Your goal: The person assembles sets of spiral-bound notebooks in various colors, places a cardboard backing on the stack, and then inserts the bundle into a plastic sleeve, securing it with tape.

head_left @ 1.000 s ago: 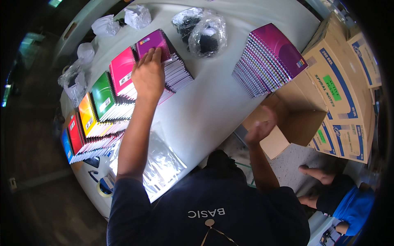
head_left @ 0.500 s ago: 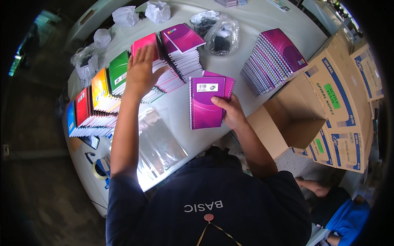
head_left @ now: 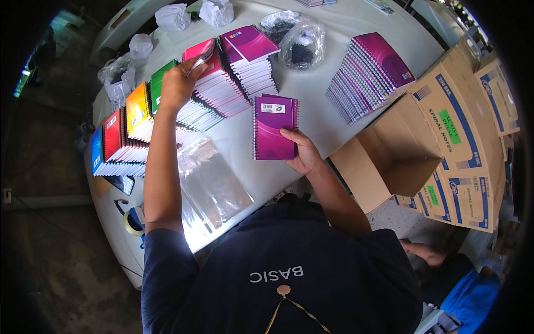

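Observation:
My right hand (head_left: 305, 153) grips purple spiral notebooks (head_left: 273, 128), thumb on the upper face, beside a white label; a second spiral edge shows behind the top one. My left hand (head_left: 179, 84) reaches to the row of notebook stacks. Its fingers are closed at the edge of the top pink notebook (head_left: 196, 50), which looks bent up there. The fingertips are partly hidden. Around that hand stand stacks of green notebooks (head_left: 161, 75), yellow notebooks (head_left: 137, 106), red notebooks (head_left: 113, 131) and blue notebooks (head_left: 97, 150). Purple notebooks (head_left: 253, 42) top the stack on the right.
Another tall purple notebook stack (head_left: 384, 58) stands at right. Beside the table is an open cardboard box (head_left: 361, 181), with closed cartons (head_left: 456, 128) behind. Clear plastic sleeves (head_left: 217, 183) lie near me. A tape dispenser (head_left: 134, 221) sits at the left edge; crumpled plastic (head_left: 303, 44) lies behind.
My left hand has gone from spread flat over the pink stack to closed at the top notebook's edge. The purple notebooks in my right hand have shifted slightly up-left and become better aligned.

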A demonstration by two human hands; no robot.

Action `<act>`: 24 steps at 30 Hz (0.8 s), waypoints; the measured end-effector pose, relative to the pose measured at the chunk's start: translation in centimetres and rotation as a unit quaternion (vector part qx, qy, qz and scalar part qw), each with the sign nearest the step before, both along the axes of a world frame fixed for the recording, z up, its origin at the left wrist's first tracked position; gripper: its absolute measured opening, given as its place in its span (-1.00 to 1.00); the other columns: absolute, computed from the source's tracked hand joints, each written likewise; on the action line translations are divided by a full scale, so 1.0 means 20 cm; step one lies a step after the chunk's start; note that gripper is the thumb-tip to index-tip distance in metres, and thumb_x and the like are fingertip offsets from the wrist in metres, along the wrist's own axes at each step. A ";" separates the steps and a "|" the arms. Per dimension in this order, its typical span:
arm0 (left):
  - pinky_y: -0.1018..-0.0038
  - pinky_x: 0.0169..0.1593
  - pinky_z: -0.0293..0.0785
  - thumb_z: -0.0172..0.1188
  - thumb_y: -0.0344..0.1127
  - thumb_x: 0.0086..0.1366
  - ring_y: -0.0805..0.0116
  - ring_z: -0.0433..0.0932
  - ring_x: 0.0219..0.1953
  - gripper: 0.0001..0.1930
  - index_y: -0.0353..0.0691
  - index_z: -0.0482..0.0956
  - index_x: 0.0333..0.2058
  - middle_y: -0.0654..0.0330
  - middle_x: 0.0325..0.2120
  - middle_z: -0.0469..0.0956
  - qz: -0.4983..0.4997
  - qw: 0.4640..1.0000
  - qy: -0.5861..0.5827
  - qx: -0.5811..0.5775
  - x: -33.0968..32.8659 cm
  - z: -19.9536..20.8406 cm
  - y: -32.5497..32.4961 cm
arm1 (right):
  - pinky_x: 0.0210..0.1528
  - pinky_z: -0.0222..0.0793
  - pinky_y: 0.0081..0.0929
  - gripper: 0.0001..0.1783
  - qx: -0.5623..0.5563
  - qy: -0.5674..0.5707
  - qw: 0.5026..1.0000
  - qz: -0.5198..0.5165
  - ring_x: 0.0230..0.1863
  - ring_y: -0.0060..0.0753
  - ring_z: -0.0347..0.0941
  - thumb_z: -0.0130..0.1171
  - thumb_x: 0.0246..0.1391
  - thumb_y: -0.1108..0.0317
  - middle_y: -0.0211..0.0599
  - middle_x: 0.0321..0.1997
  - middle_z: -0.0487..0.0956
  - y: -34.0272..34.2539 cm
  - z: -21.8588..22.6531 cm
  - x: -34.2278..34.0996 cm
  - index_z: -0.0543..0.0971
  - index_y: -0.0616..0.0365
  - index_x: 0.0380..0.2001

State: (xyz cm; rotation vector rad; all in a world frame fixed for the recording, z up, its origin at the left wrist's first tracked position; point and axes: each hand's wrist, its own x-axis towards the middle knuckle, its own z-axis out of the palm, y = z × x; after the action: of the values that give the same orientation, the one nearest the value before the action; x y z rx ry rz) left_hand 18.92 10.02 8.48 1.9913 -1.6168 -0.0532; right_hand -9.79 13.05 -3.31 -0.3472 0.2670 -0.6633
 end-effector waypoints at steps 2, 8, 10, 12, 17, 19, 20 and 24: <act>0.34 -0.32 0.42 0.20 -0.10 0.20 0.12 0.55 -0.49 -0.70 -0.14 0.61 -0.17 -0.08 -0.50 0.53 -0.010 1.000 -0.015 -0.015 0.01 0.01 0.00 | 0.05 0.40 -0.37 -0.56 -0.018 0.005 1.000 -0.010 0.01 -0.32 0.45 0.04 0.13 0.39 -0.18 0.01 0.47 0.01 0.02 0.00 0.32 0.25 0.09; 0.26 -0.28 0.44 0.12 -0.14 0.26 -0.07 0.54 -0.42 -0.67 -0.20 0.53 -0.08 -0.15 -0.52 0.53 0.011 0.993 -0.052 -0.107 0.07 -0.02 0.01 | 0.03 0.41 -0.37 -0.57 -0.037 0.029 0.999 -0.020 0.00 -0.33 0.46 0.04 0.14 0.37 -0.18 -0.01 0.48 0.00 0.03 0.03 0.33 0.26 0.08; 0.28 -0.30 0.45 0.12 -0.26 0.26 -0.04 0.55 -0.41 -0.70 -0.22 0.51 -0.06 -0.13 -0.47 0.54 0.039 0.978 -0.071 -0.192 0.05 0.02 0.06 | 0.04 0.40 -0.37 -0.57 -0.030 0.032 0.999 -0.026 0.00 -0.34 0.45 0.04 0.15 0.34 -0.20 -0.01 0.49 0.01 0.03 0.04 0.34 0.25 0.07; 0.32 -0.23 0.46 0.10 -0.38 0.25 0.01 0.57 -0.31 -0.72 -0.25 0.49 -0.05 -0.10 -0.36 0.56 0.016 0.962 -0.091 -0.256 -0.08 0.11 0.13 | 0.06 0.37 -0.36 -0.57 -0.023 0.031 0.998 -0.042 0.01 -0.34 0.45 0.02 0.18 0.29 -0.20 -0.01 0.49 0.00 0.02 0.04 0.34 0.25 0.07; 0.43 -0.07 0.47 0.11 -0.64 0.13 0.15 0.59 -0.18 -0.64 -0.33 0.48 -0.05 0.00 -0.21 0.58 -0.169 0.921 -0.098 -0.338 -0.50 0.19 0.41 | 0.11 0.32 -0.37 -0.51 0.011 0.026 0.999 -0.021 0.05 -0.34 0.42 -0.05 0.23 0.14 -0.19 0.05 0.47 -0.01 0.03 0.02 0.32 0.25 0.11; 0.48 -0.06 0.43 0.12 -0.53 0.20 0.17 0.55 -0.14 -0.72 -0.34 0.48 -0.09 0.00 -0.16 0.53 -0.194 0.935 0.136 -0.264 -0.52 0.17 0.49 | 0.12 0.31 -0.38 -0.46 0.000 0.030 0.999 0.012 0.06 -0.34 0.42 -0.10 0.25 0.08 -0.16 0.07 0.46 -0.01 0.03 0.04 0.30 0.25 0.14; 0.46 -0.04 0.40 0.12 -0.49 0.22 0.17 0.53 -0.12 -0.75 -0.35 0.48 -0.11 0.01 -0.16 0.51 -0.208 0.905 0.286 -0.234 -0.52 0.17 0.51 | 0.13 0.31 -0.39 -0.45 0.026 0.014 0.998 0.054 0.06 -0.34 0.42 -0.14 0.26 0.05 -0.15 0.08 0.46 -0.01 0.02 0.04 0.29 0.25 0.15; 0.19 0.09 0.31 0.11 -0.42 0.23 0.05 0.45 0.00 -0.81 -0.36 0.51 -0.20 0.05 -0.25 0.49 -0.480 0.781 0.394 -0.061 -0.45 0.19 0.51 | 0.22 0.22 -0.32 -0.13 0.226 -0.218 0.907 0.279 0.16 -0.30 0.35 -0.39 0.20 -0.32 -0.09 0.09 0.46 0.06 0.00 0.02 0.26 0.30 0.18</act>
State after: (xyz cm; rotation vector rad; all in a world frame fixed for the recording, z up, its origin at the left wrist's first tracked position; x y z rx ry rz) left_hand 9.92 20.14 12.20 0.6459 -1.7403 -0.9894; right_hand -9.47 14.20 -3.24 0.1791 -0.1141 -0.0860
